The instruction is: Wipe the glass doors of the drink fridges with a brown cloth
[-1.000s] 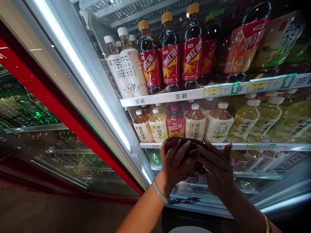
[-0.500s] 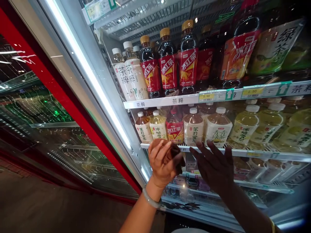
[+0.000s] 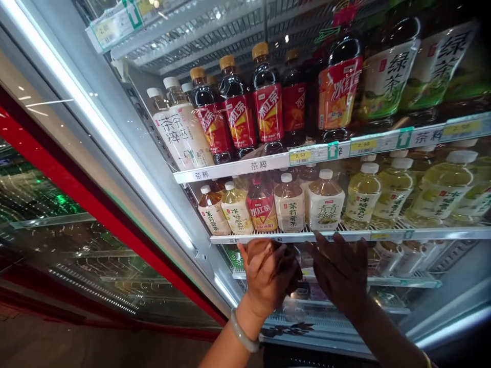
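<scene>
My left hand (image 3: 263, 283), a pale bangle on its wrist, is closed around what looks like a crumpled brown cloth (image 3: 289, 268). The cloth is dark and partly hidden by the fingers. To its right, my right hand (image 3: 341, 273) is in shadow, its fingers spread and nothing visible in it. Both hands are in front of the drinks cooler, just below the edge of the shelf (image 3: 284, 237) of small tea bottles. Whether either hand touches the glass I cannot tell. Nearest above them are a red-labelled iced tea bottle (image 3: 262, 207) and a pale-labelled tea bottle (image 3: 290, 207).
Dark iced tea bottles (image 3: 268, 112) with red labels and green tea bottles (image 3: 389, 76) fill the upper shelf. Yellowish drink bottles (image 3: 395, 189) stand at the right. A bright light strip (image 3: 126, 148) and a red door frame (image 3: 95, 204) slant down the left side.
The view has shifted, so the upper bottles appear further left. My left hand has moved slightly right and down in the picture. My right hand keeps its fingers spread at nearly the same place.
</scene>
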The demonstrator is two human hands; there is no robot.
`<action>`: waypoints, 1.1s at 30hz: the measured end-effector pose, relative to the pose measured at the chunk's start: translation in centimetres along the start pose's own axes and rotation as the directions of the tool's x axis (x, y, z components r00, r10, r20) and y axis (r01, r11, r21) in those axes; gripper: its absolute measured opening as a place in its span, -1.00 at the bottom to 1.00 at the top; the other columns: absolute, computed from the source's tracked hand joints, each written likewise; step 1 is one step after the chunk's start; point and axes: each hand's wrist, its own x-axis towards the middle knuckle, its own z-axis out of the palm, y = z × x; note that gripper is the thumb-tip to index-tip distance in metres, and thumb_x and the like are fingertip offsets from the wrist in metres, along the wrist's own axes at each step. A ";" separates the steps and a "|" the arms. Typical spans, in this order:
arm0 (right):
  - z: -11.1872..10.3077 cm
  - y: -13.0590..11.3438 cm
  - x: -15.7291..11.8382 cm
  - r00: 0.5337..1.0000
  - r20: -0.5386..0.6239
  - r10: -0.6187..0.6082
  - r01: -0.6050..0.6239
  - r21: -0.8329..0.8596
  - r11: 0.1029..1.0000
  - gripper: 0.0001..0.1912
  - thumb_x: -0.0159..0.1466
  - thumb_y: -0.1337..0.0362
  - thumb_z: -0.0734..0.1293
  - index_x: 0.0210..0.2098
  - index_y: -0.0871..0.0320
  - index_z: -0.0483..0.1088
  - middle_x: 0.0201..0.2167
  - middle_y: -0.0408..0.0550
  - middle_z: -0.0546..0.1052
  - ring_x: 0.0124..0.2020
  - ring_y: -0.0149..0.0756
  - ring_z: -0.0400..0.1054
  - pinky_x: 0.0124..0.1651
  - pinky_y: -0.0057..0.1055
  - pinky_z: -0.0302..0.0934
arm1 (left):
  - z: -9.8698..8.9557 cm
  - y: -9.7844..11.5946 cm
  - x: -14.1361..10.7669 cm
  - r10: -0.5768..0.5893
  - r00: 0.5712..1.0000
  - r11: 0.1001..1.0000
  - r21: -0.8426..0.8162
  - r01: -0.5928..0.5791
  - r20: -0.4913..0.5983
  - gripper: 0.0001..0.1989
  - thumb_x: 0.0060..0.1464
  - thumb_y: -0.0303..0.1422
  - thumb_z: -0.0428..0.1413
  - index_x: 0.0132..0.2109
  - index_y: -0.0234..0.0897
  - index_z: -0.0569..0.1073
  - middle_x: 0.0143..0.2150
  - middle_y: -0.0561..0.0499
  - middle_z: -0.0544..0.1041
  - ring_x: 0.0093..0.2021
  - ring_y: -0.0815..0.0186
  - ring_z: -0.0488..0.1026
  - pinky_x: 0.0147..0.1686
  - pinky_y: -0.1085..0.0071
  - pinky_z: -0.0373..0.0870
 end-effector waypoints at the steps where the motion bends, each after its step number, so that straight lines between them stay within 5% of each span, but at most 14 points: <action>1: 0.3 -0.3 -0.1 1.000 0.001 0.001 -0.001 -0.011 1.000 -0.52 0.37 0.34 0.36 0.24 -0.12 0.44 0.13 -0.18 0.62 0.50 -0.29 0.09 0.62 -0.04 -0.34 | 0.0 0.0 -0.2 0.001 1.000 1.000 0.014 -0.001 -0.007 -0.88 0.30 -0.31 0.16 -0.14 -0.03 0.62 -0.09 0.01 0.64 0.10 0.16 0.46 0.48 -0.13 0.05; 8: -1.5 1.2 2.3 0.993 -0.076 0.090 -0.086 0.051 0.995 -0.48 0.39 0.35 0.33 0.30 -0.16 0.40 0.18 -0.16 0.58 0.44 -0.14 0.21 0.61 0.03 -0.29 | 3.0 2.5 4.7 0.020 0.999 0.981 -0.194 -0.030 -0.049 -0.78 0.07 -0.43 0.36 -0.12 -0.07 0.61 0.04 0.02 0.62 0.14 0.13 0.45 0.22 0.02 0.41; 14: -2.3 3.4 0.8 1.000 -0.027 -0.014 0.014 -0.010 1.000 -0.36 0.35 0.40 0.39 0.37 -0.13 0.30 0.13 -0.17 0.61 0.50 -0.30 0.08 0.62 -0.13 -0.28 | 2.3 2.6 1.7 0.094 0.994 0.965 -0.252 -0.077 0.056 -0.84 0.06 -0.47 0.37 -0.24 -0.15 0.60 -0.13 0.08 0.66 -0.05 0.30 0.57 0.13 0.23 0.50; 19: -1.8 3.2 0.0 0.999 0.004 -0.034 0.034 -0.017 0.999 -0.43 0.35 0.38 0.39 0.31 -0.10 0.37 0.08 -0.18 0.65 0.49 -0.32 0.10 0.62 -0.12 -0.33 | 2.0 2.4 2.8 -0.068 0.997 0.998 -0.012 0.068 -0.046 -0.82 0.19 -0.41 0.27 -0.08 -0.07 0.62 0.02 -0.01 0.63 0.16 0.15 0.50 0.23 0.11 0.43; 24: -3.1 4.1 0.3 1.000 0.007 0.025 -0.026 0.099 0.995 -0.36 0.43 0.33 0.28 0.47 0.05 0.15 0.23 -0.03 0.55 0.49 -0.24 0.11 0.59 -0.17 -0.15 | 4.9 5.4 4.4 -0.040 0.998 0.954 -0.300 0.023 -0.053 -0.89 0.19 -0.41 0.25 -0.14 -0.10 0.59 -0.12 0.08 0.64 0.02 0.24 0.54 0.09 0.16 0.51; 28: -4.4 5.7 0.4 0.999 0.048 0.020 -0.023 0.080 0.997 -0.30 0.35 0.41 0.38 0.43 -0.05 0.22 0.17 -0.14 0.59 0.54 -0.29 -0.03 0.61 -0.25 -0.25 | 4.7 5.3 2.3 0.024 1.000 1.000 0.002 -0.024 -0.020 -0.86 0.15 -0.39 0.32 -0.15 -0.03 0.61 -0.04 0.09 0.64 0.09 0.26 0.50 0.37 0.08 0.26; 33: -4.1 6.6 0.2 0.998 0.029 -0.050 0.050 0.001 0.999 -0.32 0.38 0.36 0.36 0.45 -0.05 0.18 0.09 -0.15 0.64 0.53 -0.36 -0.02 0.62 -0.18 -0.45 | 5.2 6.0 1.7 -0.162 0.980 0.975 0.136 0.177 -0.114 -0.77 0.20 -0.30 0.24 0.01 -0.01 0.59 0.19 -0.08 0.53 0.30 0.06 0.36 0.32 -0.05 0.29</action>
